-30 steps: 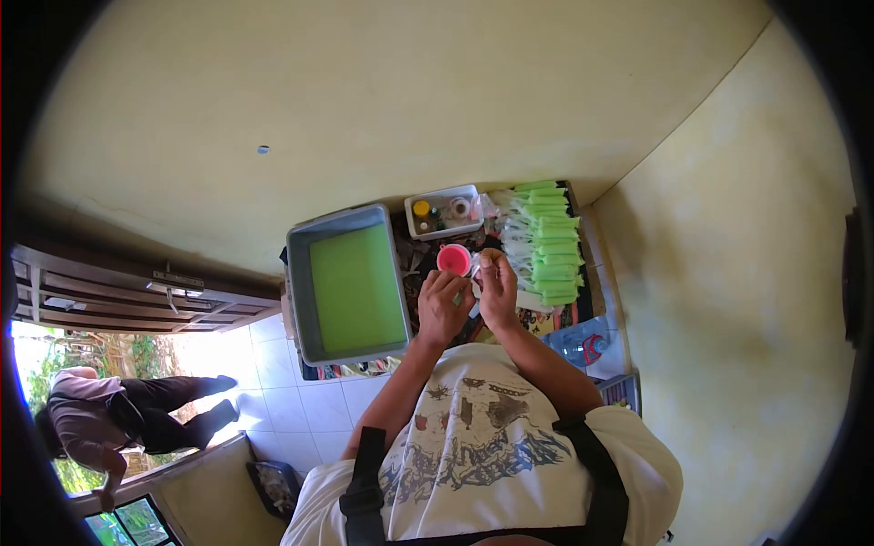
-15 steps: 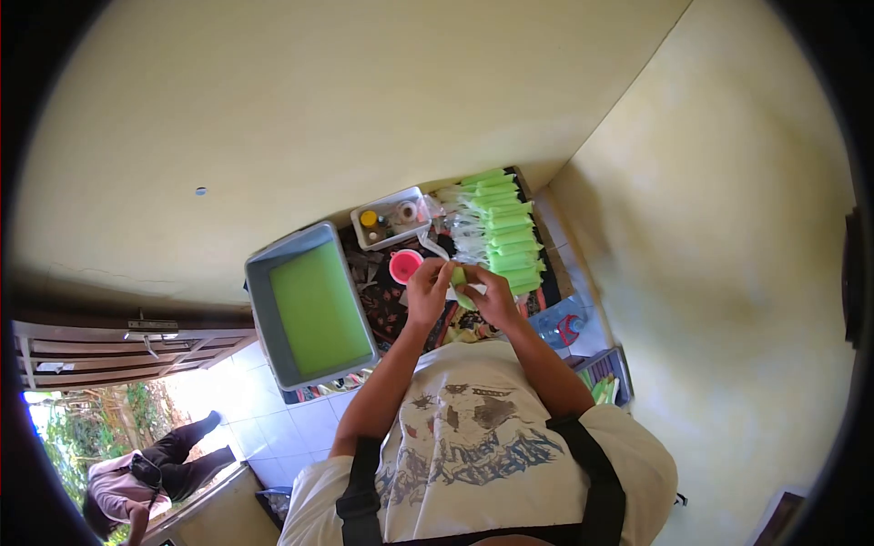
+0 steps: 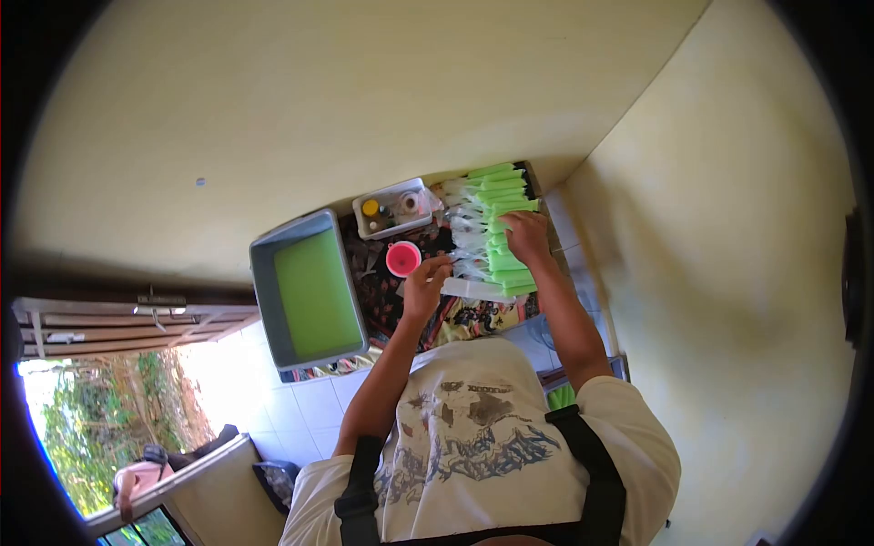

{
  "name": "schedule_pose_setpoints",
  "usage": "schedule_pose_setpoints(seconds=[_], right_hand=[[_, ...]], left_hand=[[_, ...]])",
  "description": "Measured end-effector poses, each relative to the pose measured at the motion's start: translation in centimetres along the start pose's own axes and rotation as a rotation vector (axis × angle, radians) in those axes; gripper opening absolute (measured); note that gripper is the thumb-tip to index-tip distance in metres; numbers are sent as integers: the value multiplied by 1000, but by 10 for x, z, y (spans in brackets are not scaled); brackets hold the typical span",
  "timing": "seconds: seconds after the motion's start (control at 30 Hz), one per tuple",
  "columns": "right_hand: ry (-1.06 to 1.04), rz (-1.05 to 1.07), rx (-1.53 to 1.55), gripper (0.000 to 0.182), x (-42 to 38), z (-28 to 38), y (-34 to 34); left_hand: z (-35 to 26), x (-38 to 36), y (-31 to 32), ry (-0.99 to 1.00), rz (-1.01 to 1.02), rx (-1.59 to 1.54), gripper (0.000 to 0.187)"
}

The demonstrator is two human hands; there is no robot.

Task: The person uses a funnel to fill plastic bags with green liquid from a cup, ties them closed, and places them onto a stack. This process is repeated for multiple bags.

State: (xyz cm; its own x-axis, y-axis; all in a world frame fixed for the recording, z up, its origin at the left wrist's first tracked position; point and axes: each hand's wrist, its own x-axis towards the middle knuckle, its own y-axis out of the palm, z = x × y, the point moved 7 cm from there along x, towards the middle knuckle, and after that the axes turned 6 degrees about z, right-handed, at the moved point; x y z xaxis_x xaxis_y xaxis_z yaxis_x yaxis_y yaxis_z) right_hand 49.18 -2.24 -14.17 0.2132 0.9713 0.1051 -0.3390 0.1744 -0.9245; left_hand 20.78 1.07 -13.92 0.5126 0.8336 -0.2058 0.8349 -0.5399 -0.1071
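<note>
One left hand [image 3: 425,284] and one right hand [image 3: 526,233] make two. Green bags [image 3: 512,277] come to at least nine; the right hand and their overlap prevent an exact figure. There is one tub [image 3: 264,287], holding one pool of green liquid [image 3: 319,296], along with one funnel [image 3: 403,259]. One tray [image 3: 397,230] contains one yellow lid [image 3: 370,208] and one roll [image 3: 411,202], plus several items too small to count. One white strip [image 3: 475,289], one shirt [image 3: 473,409] and two straps [image 3: 592,473] are visible, as are one door [image 3: 109,329], one dark bin [image 3: 273,478], one partly hidden bottle [image 3: 540,331] and one other person [image 3: 144,475], partly visible.
</note>
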Motion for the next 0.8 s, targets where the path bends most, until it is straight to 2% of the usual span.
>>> schedule_pose_setpoints(seconds=[0.07, 0.17, 0.2, 0.3, 0.33, 0.43, 0.47, 0.53, 0.6, 0.7, 0.73, 0.8], right_hand=[[-6, -82, 93, 28, -13, 18, -10], [-50, -176, 292, 28, -36, 58, -4], [-71, -147, 409, 26, -45, 76, 9], [-96, 92, 633, 23, -65, 129, 69], [-111, 129, 531, 23, -67, 139, 93], [-128, 224, 353, 27, -70, 150, 139], [-132, 252, 312, 29, -68, 151, 150], [-81, 191, 301, 25, -68, 147, 166], [-40, 123, 257, 15, -69, 148, 168], [121, 109, 252, 10, -73, 149, 165], [208, 167, 237, 13, -74, 145, 168], [243, 109, 274, 11, -77, 147, 161]], left_hand=[[-2, -13, -15, -20, -81, -4, 26], [3, -32, -41, 80, -185, 64, 28], [4, -41, -52, 100, -282, 105, 22], [5, -58, -81, 26, -372, 212, 21], [-2, -63, -87, 65, -400, 209, 20], [6, -74, -103, -8, -385, 136, 19], [14, -74, -110, 26, -377, 214, 19], [23, -81, -118, 52, -319, 241, 20], [26, -88, -126, 78, -270, 238, 21], [28, -96, -136, 109, -236, 206, 21], [29, -96, -139, 95, -232, 184, 20], [32, -96, -144, 70, -219, 141, 18]])
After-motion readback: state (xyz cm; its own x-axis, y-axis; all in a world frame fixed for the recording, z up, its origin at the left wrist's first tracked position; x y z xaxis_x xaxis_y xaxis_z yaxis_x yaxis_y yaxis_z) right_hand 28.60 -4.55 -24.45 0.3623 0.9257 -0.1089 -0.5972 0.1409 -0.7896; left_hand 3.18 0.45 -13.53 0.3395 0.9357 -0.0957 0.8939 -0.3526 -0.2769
